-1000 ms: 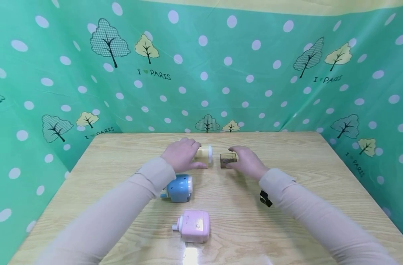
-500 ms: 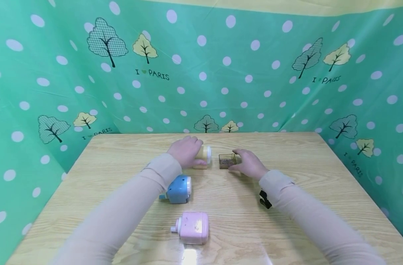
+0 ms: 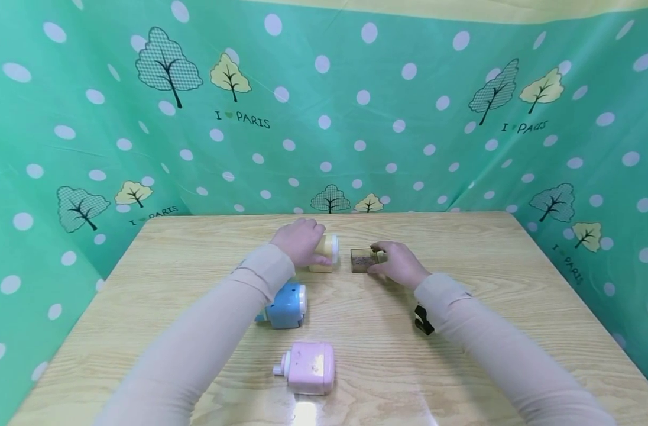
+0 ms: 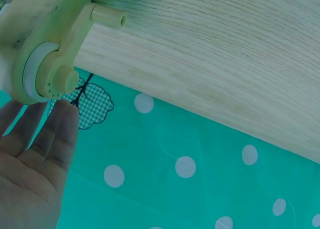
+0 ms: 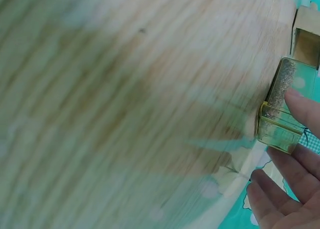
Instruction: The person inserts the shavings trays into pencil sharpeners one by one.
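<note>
The left hand (image 3: 298,244) is gripping the yellow sharpener (image 3: 324,248), its thumb lying along the near side. To the right, just beside this sharpener, the right hand (image 3: 402,264) is pinching a transparent tray (image 3: 360,261), in which greyish bits (image 5: 284,83) are lying. Nearer than the yellow sharpener, the blue sharpener (image 3: 288,306) and, farther from it, the pink sharpener (image 3: 309,368) are resting on the surface (image 3: 388,367).

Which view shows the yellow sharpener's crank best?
Left wrist: the crank shows large, its handle in plain sight. In the head view, the left hand hides it; the right wrist view catches part of the yellow sharpener, but no crank.
</note>
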`<act>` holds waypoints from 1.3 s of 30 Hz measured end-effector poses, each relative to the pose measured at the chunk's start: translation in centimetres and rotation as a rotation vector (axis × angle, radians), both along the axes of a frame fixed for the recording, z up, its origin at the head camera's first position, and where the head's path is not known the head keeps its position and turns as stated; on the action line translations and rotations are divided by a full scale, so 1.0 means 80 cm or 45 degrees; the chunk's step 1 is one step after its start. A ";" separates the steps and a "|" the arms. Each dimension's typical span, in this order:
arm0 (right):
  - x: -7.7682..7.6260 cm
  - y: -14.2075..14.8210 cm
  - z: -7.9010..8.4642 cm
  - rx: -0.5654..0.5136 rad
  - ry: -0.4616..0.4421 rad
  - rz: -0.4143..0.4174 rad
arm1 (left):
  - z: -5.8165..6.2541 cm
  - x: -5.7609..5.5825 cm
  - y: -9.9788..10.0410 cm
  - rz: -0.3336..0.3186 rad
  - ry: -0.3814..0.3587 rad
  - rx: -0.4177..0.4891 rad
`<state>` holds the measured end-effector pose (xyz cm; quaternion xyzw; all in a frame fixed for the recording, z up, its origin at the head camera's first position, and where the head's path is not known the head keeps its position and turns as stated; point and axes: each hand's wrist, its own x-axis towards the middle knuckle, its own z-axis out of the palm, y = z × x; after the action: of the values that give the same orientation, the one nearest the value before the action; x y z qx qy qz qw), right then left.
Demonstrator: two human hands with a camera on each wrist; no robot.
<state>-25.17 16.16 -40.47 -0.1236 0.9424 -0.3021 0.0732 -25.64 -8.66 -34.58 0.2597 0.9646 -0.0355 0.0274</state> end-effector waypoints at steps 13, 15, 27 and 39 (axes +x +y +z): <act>-0.003 -0.002 0.001 -0.050 -0.041 -0.032 | 0.000 -0.008 0.005 0.028 -0.041 -0.073; -0.004 -0.002 0.001 -0.047 -0.047 -0.035 | 0.001 -0.010 0.004 0.032 -0.053 -0.087; -0.006 -0.002 -0.001 -0.043 -0.056 -0.046 | -0.002 -0.015 0.004 0.013 -0.078 -0.103; -0.007 -0.002 -0.002 -0.045 -0.068 -0.057 | -0.003 -0.016 0.007 -0.008 -0.063 -0.114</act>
<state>-25.75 16.00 -40.66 -0.0956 0.9371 -0.3235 0.0895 -26.90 -8.14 -34.79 0.2621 0.9603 -0.0722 0.0626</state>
